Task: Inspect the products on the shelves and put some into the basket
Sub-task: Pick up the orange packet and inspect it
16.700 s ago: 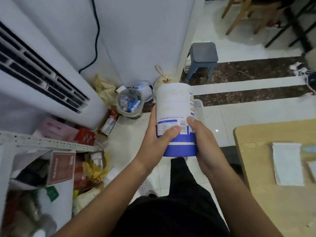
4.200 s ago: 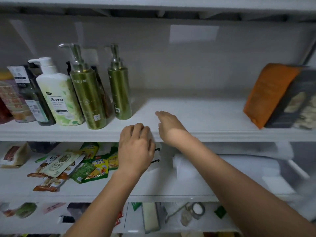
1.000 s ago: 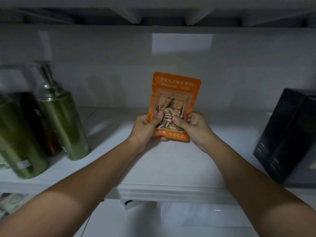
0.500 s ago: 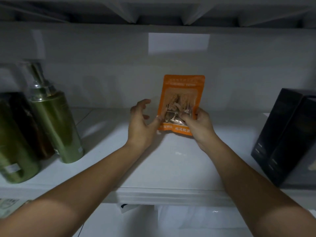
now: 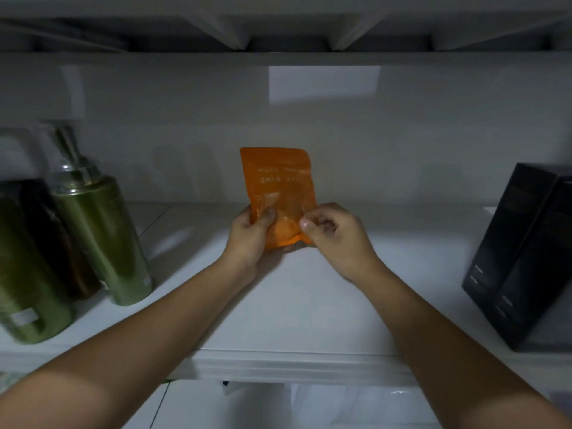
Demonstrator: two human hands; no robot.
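Note:
An orange snack pouch (image 5: 278, 184) stands upright above the white shelf board (image 5: 291, 308), its plain back with faint print turned toward me. My left hand (image 5: 249, 236) grips its lower left edge, thumb on the face. My right hand (image 5: 332, 236) pinches the lower right corner with curled fingers. No basket is in view.
Green pump bottles (image 5: 99, 236) and a dark bottle (image 5: 49, 230) stand at the shelf's left. Two black boxes (image 5: 526, 258) stand at the right. The upper shelf (image 5: 284, 32) hangs overhead, and the white back wall (image 5: 322, 125) is close behind the pouch.
The pouch has been turned round, so its back faces me instead of the printed window side. My left hand, briefly off it half a second ago, grips it again.

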